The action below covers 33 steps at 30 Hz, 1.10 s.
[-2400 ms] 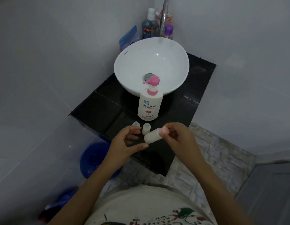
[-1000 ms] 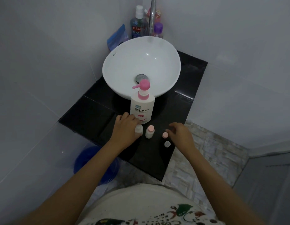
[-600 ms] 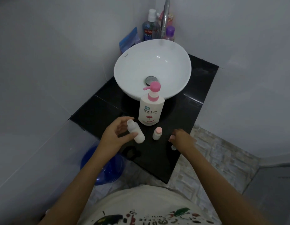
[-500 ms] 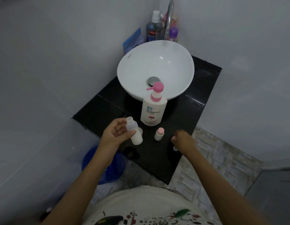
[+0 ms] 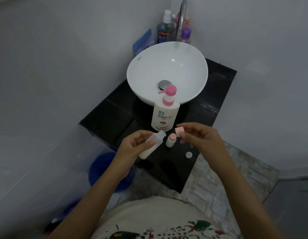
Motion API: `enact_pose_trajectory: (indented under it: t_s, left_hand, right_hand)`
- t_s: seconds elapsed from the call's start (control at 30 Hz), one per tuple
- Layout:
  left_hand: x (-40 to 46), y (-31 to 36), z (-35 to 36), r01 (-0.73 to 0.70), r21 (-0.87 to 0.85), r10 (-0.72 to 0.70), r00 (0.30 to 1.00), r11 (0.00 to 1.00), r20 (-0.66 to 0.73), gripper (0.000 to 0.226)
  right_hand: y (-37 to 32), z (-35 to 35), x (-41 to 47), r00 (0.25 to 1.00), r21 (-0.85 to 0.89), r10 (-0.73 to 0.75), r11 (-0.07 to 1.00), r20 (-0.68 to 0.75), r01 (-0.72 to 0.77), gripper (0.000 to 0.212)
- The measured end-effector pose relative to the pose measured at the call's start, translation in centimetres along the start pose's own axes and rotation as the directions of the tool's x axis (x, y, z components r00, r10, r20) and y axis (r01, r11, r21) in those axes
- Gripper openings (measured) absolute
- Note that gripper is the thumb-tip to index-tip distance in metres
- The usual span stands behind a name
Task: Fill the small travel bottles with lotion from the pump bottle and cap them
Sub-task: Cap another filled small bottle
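Observation:
A white pump bottle [image 5: 164, 116] with a pink pump head stands on the black counter [image 5: 115, 121] in front of the basin. My left hand [image 5: 132, 149] grips an uncapped travel bottle [image 5: 152, 145], tilted with its open neck toward the upper right and white lotion in its lower part. My right hand [image 5: 201, 137] pinches a pink cap [image 5: 179, 131] just right of that neck, not touching it. Between my hands a second small bottle [image 5: 171, 140] with a pink cap stands upright on the counter. A loose pale cap [image 5: 188, 154] lies near the counter's front right.
A white bowl basin [image 5: 167, 73] with a chrome tap [image 5: 181, 16] fills the back of the counter. Behind it stand a mouthwash bottle [image 5: 164, 28], a purple-capped bottle [image 5: 186, 34] and a blue pouch [image 5: 143, 41]. A blue bucket [image 5: 105, 171] sits on the floor under the counter's left.
My right hand lifted a pink cap off the counter and brought it up beside the open neck. My left hand tilted the uncapped bottle further toward the right.

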<state>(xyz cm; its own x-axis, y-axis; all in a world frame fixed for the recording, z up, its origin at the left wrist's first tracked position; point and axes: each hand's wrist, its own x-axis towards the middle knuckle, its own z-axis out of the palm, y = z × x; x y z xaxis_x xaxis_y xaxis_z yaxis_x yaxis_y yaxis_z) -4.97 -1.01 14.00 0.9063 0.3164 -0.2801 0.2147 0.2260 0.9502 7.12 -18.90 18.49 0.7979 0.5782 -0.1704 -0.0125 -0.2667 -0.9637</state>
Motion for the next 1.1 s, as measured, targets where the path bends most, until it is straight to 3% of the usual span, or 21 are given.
enact_pose_trajectory:
  t_s: [0.4, 0.53, 0.67, 0.73, 0.9, 1.0, 1.1]
  left_hand:
    - [-0.8, 1.0, 0.9, -0.002, 0.081, -0.004, 0.997, 0.997, 0.079, 0.029]
    - [-1.2, 0.9, 1.0, -0.038, 0.051, 0.034, 0.998, 0.998, 0.062, 0.043]
    - [-1.4, 0.8, 1.0, -0.046, 0.030, 0.044, 0.998, 0.998, 0.042, 0.040]
    - [-1.6, 1.0, 1.1, -0.064, 0.026, 0.063, 0.997, 0.998, 0.048, 0.035]
    - [-2.0, 1.4, 1.3, -0.083, 0.019, 0.082, 0.995, 0.996, 0.049, 0.030]
    - [-2.3, 1.6, 1.5, -0.091, 0.004, 0.090, 0.994, 0.996, 0.060, 0.028]
    - [-2.5, 1.7, 1.6, -0.091, 0.009, 0.090, 0.994, 0.996, 0.065, 0.030]
  right_hand:
    - [-0.5, 0.7, -1.4, 0.977, -0.316, -0.163, 0.927, 0.140, 0.200, 0.031]
    - [-0.7, 0.9, -1.5, 0.986, -0.254, -0.094, 0.959, 0.134, 0.126, 0.008]
    - [-0.3, 1.4, -1.6, 0.997, -0.303, -0.052, 0.951, 0.062, 0.069, 0.045]
    - [-0.3, 1.4, -1.7, 0.997, -0.304, -0.048, 0.950, 0.064, 0.065, 0.049]
    - [-0.6, -0.1, -2.1, 0.972, -0.120, -0.105, 0.984, 0.210, 0.133, 0.017]
    - [-0.6, 0.1, -2.5, 0.981, -0.141, -0.088, 0.983, 0.173, 0.114, 0.009]
    - [-0.3, 1.1, -2.8, 0.999, -0.221, -0.031, 0.975, 0.037, 0.038, 0.041]
